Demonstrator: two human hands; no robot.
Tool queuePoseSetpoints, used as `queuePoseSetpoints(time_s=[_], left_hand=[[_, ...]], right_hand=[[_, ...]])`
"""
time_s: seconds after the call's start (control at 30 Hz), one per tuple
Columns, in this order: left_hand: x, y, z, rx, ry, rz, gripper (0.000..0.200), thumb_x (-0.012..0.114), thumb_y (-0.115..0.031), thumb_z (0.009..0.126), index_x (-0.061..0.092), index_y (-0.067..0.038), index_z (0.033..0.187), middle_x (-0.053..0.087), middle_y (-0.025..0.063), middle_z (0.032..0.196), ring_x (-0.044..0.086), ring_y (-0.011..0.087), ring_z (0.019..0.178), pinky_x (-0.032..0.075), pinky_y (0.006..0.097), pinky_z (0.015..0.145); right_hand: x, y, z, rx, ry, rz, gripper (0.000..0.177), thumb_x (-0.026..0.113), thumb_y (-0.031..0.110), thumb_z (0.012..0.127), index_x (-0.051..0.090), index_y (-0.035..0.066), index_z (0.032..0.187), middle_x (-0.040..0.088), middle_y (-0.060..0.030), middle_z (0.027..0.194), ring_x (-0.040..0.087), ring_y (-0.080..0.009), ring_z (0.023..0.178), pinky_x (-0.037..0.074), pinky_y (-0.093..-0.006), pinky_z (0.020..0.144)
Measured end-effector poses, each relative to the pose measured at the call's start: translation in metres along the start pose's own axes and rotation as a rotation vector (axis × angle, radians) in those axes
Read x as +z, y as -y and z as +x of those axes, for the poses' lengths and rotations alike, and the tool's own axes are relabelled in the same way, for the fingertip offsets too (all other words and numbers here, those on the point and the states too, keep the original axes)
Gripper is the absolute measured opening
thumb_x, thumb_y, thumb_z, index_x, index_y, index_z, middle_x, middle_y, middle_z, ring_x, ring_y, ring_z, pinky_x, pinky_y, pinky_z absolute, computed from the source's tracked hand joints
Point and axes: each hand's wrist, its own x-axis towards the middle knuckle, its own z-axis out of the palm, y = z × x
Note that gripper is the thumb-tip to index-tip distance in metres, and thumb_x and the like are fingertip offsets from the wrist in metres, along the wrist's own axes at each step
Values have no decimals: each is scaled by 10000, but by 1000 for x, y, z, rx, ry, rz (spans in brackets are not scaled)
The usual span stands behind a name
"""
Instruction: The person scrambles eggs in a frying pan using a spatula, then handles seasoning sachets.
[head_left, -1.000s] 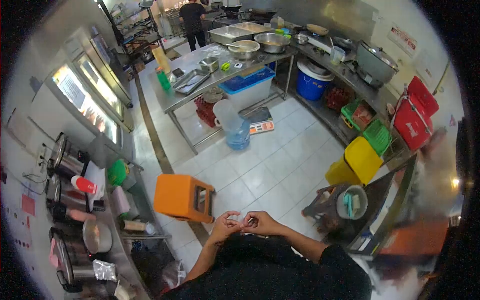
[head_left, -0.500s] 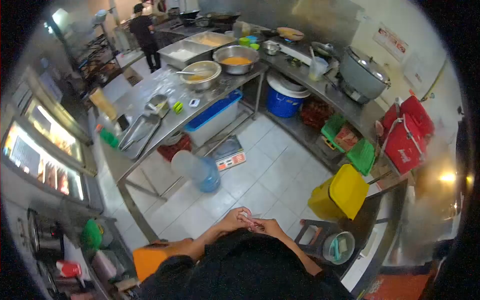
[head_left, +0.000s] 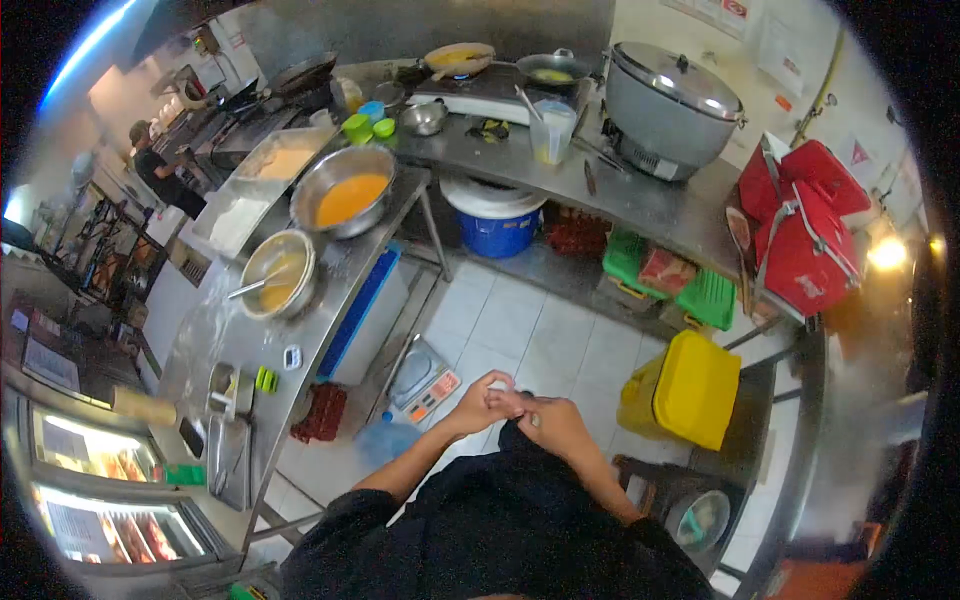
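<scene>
My left hand (head_left: 478, 408) and my right hand (head_left: 556, 428) meet in front of my dark top, above the tiled floor. The left fingers are bent, their tips touching those of the right hand. On the right, the fingers curl inward in a pinch. What lies between the fingertips, if anything, is too small to make out. Below and beyond the left hand, a digital scale (head_left: 418, 380) and a blue water jug (head_left: 385, 440), partly hidden by my arm, are on the floor.
On the left steel table stand a bowl of orange liquid (head_left: 352, 198) and a bowl with a spoon (head_left: 280, 272). A big rice cooker (head_left: 665, 120) sits on the far counter. A yellow bin (head_left: 690, 390) stands to my right. Another person (head_left: 165, 172) is far back left.
My view has turned left and moved closer to the far counter. Both hands stay together before me; the right hand now shows more of its back.
</scene>
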Motion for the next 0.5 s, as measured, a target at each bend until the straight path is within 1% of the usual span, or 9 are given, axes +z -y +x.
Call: queuePoseSetpoints(time_s=[0.03,0.1,0.17,0.23,0.27,0.33,0.4,0.47,0.5], left_hand=[[-11,-2,20,7,-24,17,444,680,30,849,430,-51,1206,675,94,932,658,134,901,532,264,802],[-27,-8,45,16,-123,58,432,676,14,859,437,-61,1211,659,80,944,648,121,896,529,257,789],[-44,-24,75,45,-256,121,415,607,67,853,438,-55,1212,638,62,972,628,119,930,513,249,807],[-62,-31,103,100,-356,183,417,550,95,843,437,-52,1216,617,61,1000,613,124,947,500,255,832],[-75,-36,121,161,-384,174,419,522,104,838,437,-52,1218,606,62,1013,606,127,950,494,259,845],[-89,-67,154,265,-355,248,422,498,46,887,421,-30,1295,583,86,1059,593,159,1008,475,292,888],[-103,-101,185,86,-307,543,441,532,-23,915,404,-2,1337,576,129,1118,585,202,1059,457,319,929],[-135,-91,229,175,-292,580,458,559,-80,927,411,-6,1354,564,161,1185,569,234,1113,440,339,961],[-150,-84,254,187,-282,512,399,567,-113,933,455,-14,1303,564,172,1166,559,287,1102,433,367,950]], right_hand=[[0,-16,26,-47,18,-118,286,618,226,809,688,75,1042,699,-148,889,666,-334,756,542,-439,665],[-7,-39,74,-78,97,-131,278,610,248,817,686,78,1024,697,-140,878,668,-325,750,541,-434,658],[-19,-54,130,-103,181,-152,274,601,270,826,685,82,1006,695,-132,867,670,-316,744,541,-428,650],[-28,-68,180,-278,299,-203,252,582,256,834,647,70,991,684,-129,826,675,-304,738,539,-428,638],[-30,-72,205,-313,239,-141,242,578,240,838,607,66,1004,675,-111,789,678,-289,722,539,-424,626],[-34,-87,246,-423,214,-144,278,500,182,898,599,150,1156,691,-119,885,684,-301,739,537,-452,611],[-46,-101,281,-378,228,-193,260,533,207,883,603,114,1115,694,-112,865,685,-290,735,543,-427,631],[-46,-117,325,-339,222,-232,261,565,232,868,607,78,1074,697,-105,845,685,-279,730,550,-402,651],[-42,-133,340,-287,114,-161,271,568,243,879,618,83,1092,704,-104,879,689,-280,741,554,-392,665]])
